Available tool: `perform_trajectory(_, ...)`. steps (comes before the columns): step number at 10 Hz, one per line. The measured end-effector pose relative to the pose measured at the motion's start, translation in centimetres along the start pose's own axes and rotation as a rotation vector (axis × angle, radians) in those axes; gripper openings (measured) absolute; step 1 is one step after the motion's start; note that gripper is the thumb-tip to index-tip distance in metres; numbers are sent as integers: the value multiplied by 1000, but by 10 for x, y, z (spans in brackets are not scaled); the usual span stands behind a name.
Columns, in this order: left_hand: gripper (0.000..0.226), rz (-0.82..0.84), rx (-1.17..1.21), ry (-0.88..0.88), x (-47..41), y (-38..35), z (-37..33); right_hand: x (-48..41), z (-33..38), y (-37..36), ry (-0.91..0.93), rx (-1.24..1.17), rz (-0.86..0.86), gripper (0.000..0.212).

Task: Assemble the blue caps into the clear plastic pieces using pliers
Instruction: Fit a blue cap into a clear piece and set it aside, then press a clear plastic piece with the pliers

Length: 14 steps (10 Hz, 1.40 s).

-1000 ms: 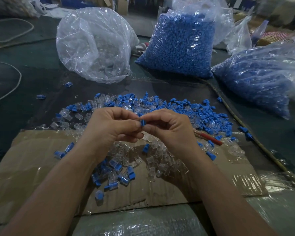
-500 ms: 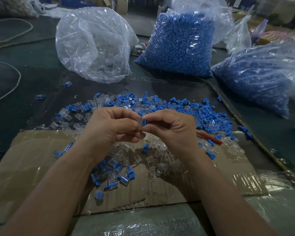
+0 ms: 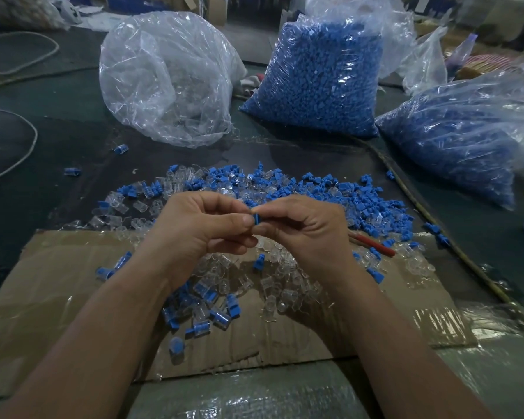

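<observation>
1. Your left hand (image 3: 200,228) is curled above the middle of the cardboard sheet (image 3: 43,297). Its thumb and forefinger pinch the left end of one blue cap (image 3: 257,220). Beneath that wrist, toward the sheet's near edge, lies a small cluster of finished pieces (image 3: 208,309).
2. The cap is held in the air between your two sets of fingertips. Its long axis runs roughly level, from one hand across to the other.
3. Your right hand (image 3: 303,234) is curled too and pinches the cap's other end. Your fingers hide whether a clear piece is already on that end, so I cannot tell. Loose clear pieces (image 3: 273,285) lie on the sheet directly below.
4. The pliers (image 3: 372,241) show only as a red handle. It lies just right of your right hand, near the sheet's far right corner, half buried in the loose pile (image 3: 360,204).
5. I judge the seating squeeze comes next. The pliers are on your right hand's side, so reach with that hand and let the left hand keep the cap level.
</observation>
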<state>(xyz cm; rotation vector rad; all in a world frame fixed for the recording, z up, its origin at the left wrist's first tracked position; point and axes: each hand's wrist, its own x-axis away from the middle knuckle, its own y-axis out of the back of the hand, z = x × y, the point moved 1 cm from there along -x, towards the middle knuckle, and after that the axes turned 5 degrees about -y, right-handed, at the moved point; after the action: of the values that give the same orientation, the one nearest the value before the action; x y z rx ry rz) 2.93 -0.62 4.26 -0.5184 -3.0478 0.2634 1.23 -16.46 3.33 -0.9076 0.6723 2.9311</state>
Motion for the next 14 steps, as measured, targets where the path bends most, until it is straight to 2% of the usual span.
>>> perform_trajectory(1,5,16,-44,2,0,2,0,1,0,-2,29,50,21,25)
perform_trajectory(3,3,20,-72,-9,-2,2,3,0,6,1,-12,89,75,28)
perform_trajectory(4,5,-19,-47,-11,-3,3,5,-2,5,16,-294,185,72,44)
perform_trajectory(5,8,-46,-31,-18,-4,3,6,-6,-10,43,-511,439,20,54)
perform_trajectory(6,9,-55,-24,-24,-5,3,6,-4,-26,67,-760,668,185,68)
perform_trajectory(7,5,-64,-15,-26,-6,4,7,1,-31,72,-891,791,420,72)
perform_trajectory(8,5,-64,-8,-25,-6,4,8,1,-31,72,-916,812,465,79)
perform_trajectory(12,18,-61,21,-12,-8,5,10,2,-31,82,-981,646,495,60)
perform_trajectory(13,19,-59,20,-12,-8,6,11,2,-30,81,-988,645,482,63)
perform_trajectory(14,19,-60,25,-13,-8,6,11,1,-27,78,-976,708,540,63)
